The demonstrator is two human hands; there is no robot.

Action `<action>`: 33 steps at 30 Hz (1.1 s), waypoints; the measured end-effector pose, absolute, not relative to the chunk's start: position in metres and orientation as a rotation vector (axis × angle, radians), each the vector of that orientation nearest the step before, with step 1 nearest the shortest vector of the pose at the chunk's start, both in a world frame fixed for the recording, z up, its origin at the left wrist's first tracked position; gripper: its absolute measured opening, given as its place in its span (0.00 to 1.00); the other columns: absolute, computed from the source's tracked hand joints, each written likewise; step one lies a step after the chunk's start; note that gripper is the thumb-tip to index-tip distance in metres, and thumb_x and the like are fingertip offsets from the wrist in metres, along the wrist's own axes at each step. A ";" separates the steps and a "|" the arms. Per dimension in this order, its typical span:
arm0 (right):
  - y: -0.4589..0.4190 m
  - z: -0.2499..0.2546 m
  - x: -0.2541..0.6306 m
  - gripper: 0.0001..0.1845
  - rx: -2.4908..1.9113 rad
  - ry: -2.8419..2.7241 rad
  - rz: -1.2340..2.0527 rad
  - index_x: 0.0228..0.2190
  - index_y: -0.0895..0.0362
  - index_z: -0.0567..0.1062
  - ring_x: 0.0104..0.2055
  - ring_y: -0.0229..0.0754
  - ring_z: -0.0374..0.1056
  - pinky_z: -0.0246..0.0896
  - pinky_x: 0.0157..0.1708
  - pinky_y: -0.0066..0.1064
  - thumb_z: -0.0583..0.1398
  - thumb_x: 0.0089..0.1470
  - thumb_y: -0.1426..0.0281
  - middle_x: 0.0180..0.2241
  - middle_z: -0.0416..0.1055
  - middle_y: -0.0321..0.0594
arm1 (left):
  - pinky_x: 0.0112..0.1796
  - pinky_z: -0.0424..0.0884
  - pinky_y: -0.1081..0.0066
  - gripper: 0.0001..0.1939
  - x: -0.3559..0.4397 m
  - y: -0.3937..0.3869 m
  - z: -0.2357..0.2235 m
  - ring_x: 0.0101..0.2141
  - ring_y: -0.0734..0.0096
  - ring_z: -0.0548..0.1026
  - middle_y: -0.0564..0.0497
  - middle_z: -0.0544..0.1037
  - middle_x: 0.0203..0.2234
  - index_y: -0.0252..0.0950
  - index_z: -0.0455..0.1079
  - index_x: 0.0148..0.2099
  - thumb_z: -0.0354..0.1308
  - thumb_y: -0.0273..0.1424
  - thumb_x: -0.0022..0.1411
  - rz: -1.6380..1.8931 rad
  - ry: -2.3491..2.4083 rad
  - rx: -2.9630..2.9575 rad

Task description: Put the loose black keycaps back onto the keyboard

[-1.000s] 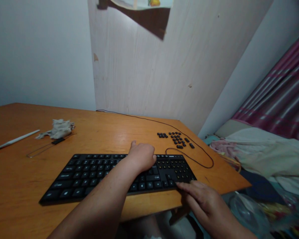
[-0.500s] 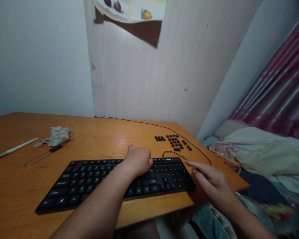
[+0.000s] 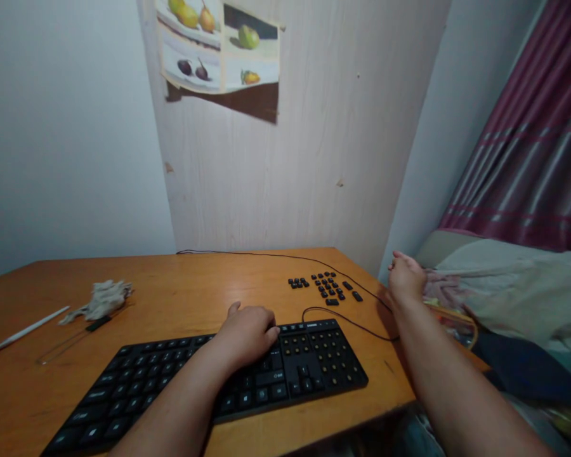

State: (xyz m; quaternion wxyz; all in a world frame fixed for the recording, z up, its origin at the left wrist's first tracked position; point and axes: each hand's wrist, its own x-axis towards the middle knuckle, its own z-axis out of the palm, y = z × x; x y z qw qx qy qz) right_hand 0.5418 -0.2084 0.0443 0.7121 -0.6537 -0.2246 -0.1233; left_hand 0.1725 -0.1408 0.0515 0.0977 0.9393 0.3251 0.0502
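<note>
A black computer keyboard [image 3: 297,365] lies at a slant along the front of the desk. Its number pad and the block beside it lack keycaps, so small yellowish key stems show there. My left hand [image 3: 250,335] rests across its far edge, with fingers curled over it and thumb to the right. Loose black keycaps [image 3: 332,302] lie in small rows behind the keyboard's right end. Out past these, near the desk's right edge, my right hand [image 3: 406,276] is held up closed; its fingertips are turned away, and anything in them is hidden.
A thin black cable [image 3: 285,256] runs along the desk [image 3: 209,279] and loops by the keycaps. At left lie a crumpled pale cloth [image 3: 105,299], a wire tool with a black handle [image 3: 98,324] and a white stick [image 3: 26,331]. Bedding [image 3: 509,279] is heaped at right.
My right hand has moved from the keyboard's right end, away and to the right, its pointing finger now folded in. My left hand stays on the keyboard. The view has tilted up.
</note>
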 end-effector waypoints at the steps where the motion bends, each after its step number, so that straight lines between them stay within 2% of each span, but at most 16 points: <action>1: -0.205 0.038 0.548 0.33 -1.483 -0.471 -0.307 0.51 0.69 0.74 0.21 0.37 0.55 0.50 0.20 0.28 0.51 0.49 0.63 0.24 0.68 0.37 | 0.59 0.51 0.39 0.16 0.172 -0.140 0.051 0.46 0.53 0.77 0.44 0.82 0.40 0.40 0.77 0.40 0.49 0.39 0.65 0.153 0.967 2.768; 5: -0.202 0.013 0.567 0.29 -1.644 -0.484 -0.384 0.47 0.65 0.79 0.26 0.42 0.63 0.57 0.27 0.32 0.52 0.50 0.62 0.28 0.75 0.44 | 0.60 0.51 0.42 0.16 0.170 -0.137 0.049 0.46 0.54 0.76 0.46 0.82 0.41 0.42 0.77 0.42 0.50 0.41 0.65 0.167 0.978 2.707; 8: -0.203 0.002 0.574 0.26 -1.755 -0.540 -0.416 0.45 0.61 0.80 0.32 0.47 0.68 0.60 0.33 0.34 0.53 0.51 0.62 0.33 0.78 0.47 | 0.58 0.57 0.49 0.17 0.169 -0.135 0.050 0.45 0.57 0.77 0.48 0.82 0.40 0.41 0.77 0.41 0.49 0.42 0.65 0.171 0.959 2.722; 12: -0.201 -0.003 0.573 0.24 -1.866 -0.614 -0.438 0.45 0.57 0.81 0.39 0.49 0.71 0.62 0.38 0.35 0.53 0.53 0.62 0.40 0.79 0.47 | 0.52 0.65 0.60 0.19 0.168 -0.136 0.055 0.46 0.59 0.77 0.48 0.82 0.42 0.40 0.76 0.43 0.47 0.44 0.66 0.112 0.958 2.710; 15: -0.198 -0.003 0.570 0.23 -1.919 -0.655 -0.448 0.46 0.55 0.81 0.41 0.48 0.71 0.62 0.40 0.35 0.52 0.55 0.63 0.43 0.79 0.45 | 0.53 0.66 0.60 0.25 0.168 -0.140 0.059 0.48 0.58 0.76 0.47 0.81 0.46 0.40 0.74 0.50 0.45 0.50 0.67 0.067 0.959 2.664; 17: -0.197 -0.003 0.570 0.23 -1.947 -0.663 -0.454 0.46 0.54 0.81 0.41 0.48 0.71 0.62 0.40 0.35 0.52 0.56 0.63 0.43 0.79 0.45 | 0.57 0.62 0.56 0.34 0.167 -0.145 0.063 0.53 0.55 0.74 0.44 0.77 0.53 0.40 0.68 0.59 0.47 0.57 0.63 0.057 0.975 2.634; 20: -0.197 -0.003 0.570 0.23 -1.982 -0.663 -0.457 0.47 0.54 0.80 0.41 0.48 0.71 0.62 0.38 0.34 0.52 0.57 0.64 0.44 0.79 0.45 | 0.63 0.49 0.46 0.51 0.164 -0.156 0.070 0.63 0.46 0.62 0.41 0.65 0.64 0.41 0.55 0.69 0.54 0.65 0.52 -0.015 0.985 2.644; 22: -0.197 -0.004 0.570 0.23 -2.002 -0.666 -0.455 0.48 0.54 0.80 0.41 0.47 0.71 0.61 0.38 0.34 0.52 0.57 0.64 0.44 0.78 0.46 | 0.65 0.40 0.42 0.60 0.159 -0.163 0.074 0.67 0.43 0.54 0.41 0.57 0.68 0.43 0.46 0.73 0.57 0.66 0.45 -0.103 0.961 2.674; 25: -0.197 -0.005 0.568 0.23 -2.027 -0.685 -0.446 0.49 0.53 0.80 0.41 0.46 0.70 0.61 0.38 0.33 0.52 0.58 0.64 0.45 0.78 0.46 | 0.65 0.35 0.41 0.70 0.150 -0.170 0.073 0.68 0.42 0.47 0.40 0.49 0.70 0.43 0.36 0.74 0.62 0.67 0.37 -0.188 0.910 2.731; 28: -0.197 -0.005 0.565 0.22 -2.049 -0.709 -0.433 0.48 0.54 0.80 0.40 0.46 0.70 0.61 0.38 0.33 0.52 0.58 0.65 0.44 0.78 0.46 | 0.65 0.35 0.41 0.74 0.138 -0.172 0.065 0.69 0.40 0.45 0.39 0.46 0.71 0.43 0.33 0.74 0.65 0.65 0.34 -0.210 0.887 2.791; 33: -0.195 -0.005 0.562 0.21 -2.084 -0.739 -0.406 0.47 0.53 0.81 0.39 0.46 0.70 0.60 0.36 0.32 0.53 0.58 0.65 0.44 0.78 0.46 | 0.66 0.36 0.43 0.72 0.130 -0.170 0.052 0.68 0.40 0.47 0.38 0.49 0.70 0.41 0.35 0.74 0.65 0.63 0.36 -0.172 0.852 2.828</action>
